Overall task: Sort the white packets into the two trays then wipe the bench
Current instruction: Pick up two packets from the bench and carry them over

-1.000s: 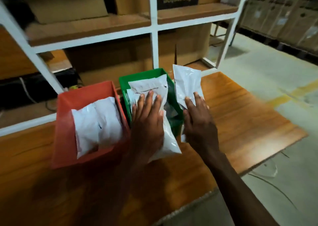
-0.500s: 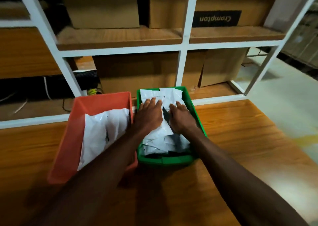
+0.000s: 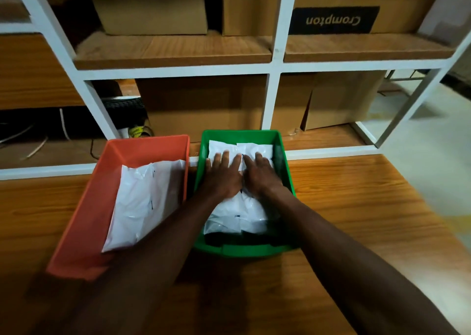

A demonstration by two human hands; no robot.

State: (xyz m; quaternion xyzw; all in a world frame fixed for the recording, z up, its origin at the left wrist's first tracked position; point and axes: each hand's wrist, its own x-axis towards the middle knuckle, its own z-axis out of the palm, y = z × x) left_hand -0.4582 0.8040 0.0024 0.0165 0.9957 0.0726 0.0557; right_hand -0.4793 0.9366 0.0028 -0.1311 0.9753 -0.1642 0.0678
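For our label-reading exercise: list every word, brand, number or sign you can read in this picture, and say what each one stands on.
"Crompton", printed upside down on a black panel on the cardboard box on the upper right shelf.
Small dark marks on the white packets in the orange tray: too small to read.
Dark print on the yellow roll behind the trays: blurred, unreadable.
Nothing else legible.

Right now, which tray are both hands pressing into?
The green tray: both hands lie flat on its packets. The orange tray is untouched.
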